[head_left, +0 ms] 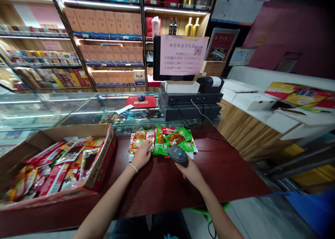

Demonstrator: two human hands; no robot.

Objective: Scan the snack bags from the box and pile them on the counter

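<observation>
My right hand (192,172) is wrapped round the handle of a dark barcode scanner (178,155) with a small blue light on top. The scanner's head points forward over green snack packets (179,137), which lie overlapping on the dark red counter (167,186). Left of these, my left hand (142,154) is on a red-and-white snack packet (150,135), its fingers bent at the packet's lower part; the fingertips are partly hidden. Another red-edged packet (138,137) with an orange filling lies beside it.
An open cardboard box (106,162) full of snack packets stands at the left. Behind the counter are a glass display case (78,110), a red mouse pad (149,101), a monitor with a pink notice (180,57) and a receipt printer (209,83). A cable runs down the right.
</observation>
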